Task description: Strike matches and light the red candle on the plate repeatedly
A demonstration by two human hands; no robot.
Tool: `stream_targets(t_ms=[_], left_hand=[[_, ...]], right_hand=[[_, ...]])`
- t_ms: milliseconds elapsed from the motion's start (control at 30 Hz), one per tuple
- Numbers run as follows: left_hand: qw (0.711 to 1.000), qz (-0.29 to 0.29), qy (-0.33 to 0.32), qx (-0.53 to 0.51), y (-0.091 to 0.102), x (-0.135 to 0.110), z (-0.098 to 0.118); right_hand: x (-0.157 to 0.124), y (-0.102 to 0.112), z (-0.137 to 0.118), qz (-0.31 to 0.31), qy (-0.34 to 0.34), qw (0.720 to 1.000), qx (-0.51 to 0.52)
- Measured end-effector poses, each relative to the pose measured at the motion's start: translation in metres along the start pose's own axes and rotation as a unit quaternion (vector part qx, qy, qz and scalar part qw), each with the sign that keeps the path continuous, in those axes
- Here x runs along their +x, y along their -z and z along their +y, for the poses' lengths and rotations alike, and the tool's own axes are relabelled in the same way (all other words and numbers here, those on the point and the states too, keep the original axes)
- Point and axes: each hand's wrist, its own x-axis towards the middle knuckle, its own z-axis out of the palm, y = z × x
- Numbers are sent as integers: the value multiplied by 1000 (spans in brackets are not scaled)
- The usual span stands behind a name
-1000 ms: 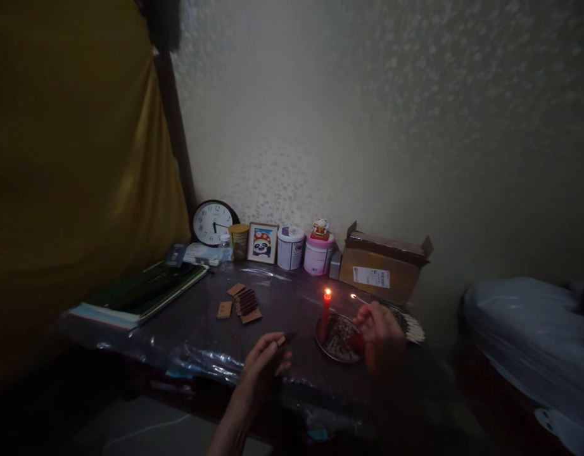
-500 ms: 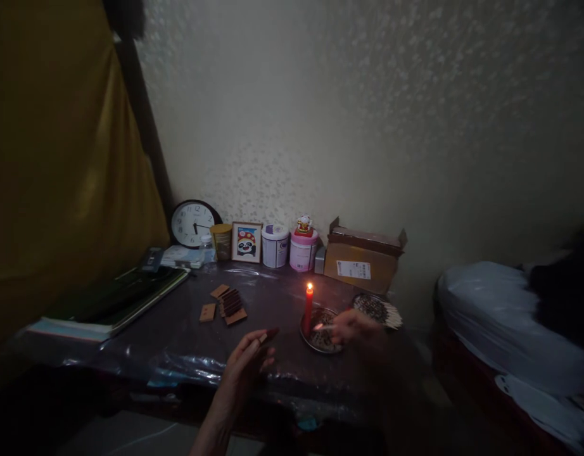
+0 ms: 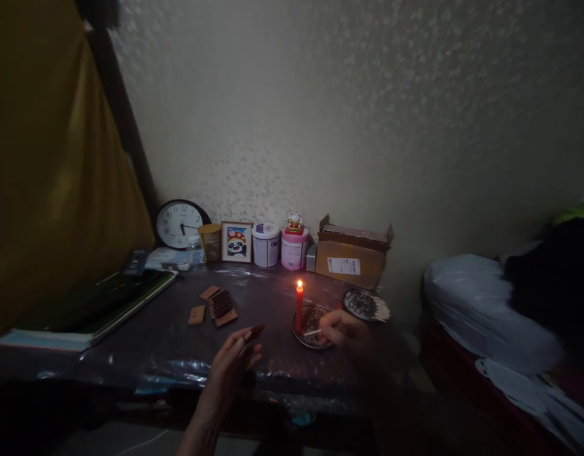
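Note:
My left hand (image 3: pixel 232 358) is closed on a small matchbox striker card (image 3: pixel 254 332), its dark red face turned up. My right hand (image 3: pixel 344 329) pinches a thin pale matchstick (image 3: pixel 313 332) over the metal dish (image 3: pixel 315 347), pointing left; no flame shows on it now. A lit red candle (image 3: pixel 299 307) stands upright at the dish's left side, close to the stick's tip. Further right, several matchsticks (image 3: pixel 381 308) lie with their ends over the rim of a second dish (image 3: pixel 356 292) filled with dark match heads. Left of my hands lies a loose pile of similar cards (image 3: pixel 220 305).
Along the wall stand a clock (image 3: pixel 182 223), a framed panda picture (image 3: pixel 237 242), two tins (image 3: pixel 266 247) and an opened cardboard box (image 3: pixel 351 256). A large green book (image 3: pixel 111 307) lies on the left. White bags (image 3: pixel 482 310) sit off to the right.
The view has swung slightly right, so everything sits further left. A small glow at the matchstick's tip is gone. Both hands keep their holds; the right is less blurred.

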Motion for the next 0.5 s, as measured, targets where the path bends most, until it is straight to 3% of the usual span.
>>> stream_targets(t_ms=[100, 200, 267, 333, 500], left_hand=[[1000, 1, 3, -10, 0, 1, 0], [1000, 5, 4, -14, -1, 1, 1], [1000, 5, 1, -11, -1, 0, 1], [1000, 7, -1, -7, -2, -2, 2], [1000, 14, 9, -3, -4, -2, 3]], right_hand=[[-5, 6, -3, -11, 9, 999, 45], [-9, 23, -4, 34, 19, 998, 43], [-10, 44, 0, 111, 23, 993, 25], [-9, 70, 10, 229, 0, 973, -25], [-8, 130, 47, 367, -27, 923, -112]])
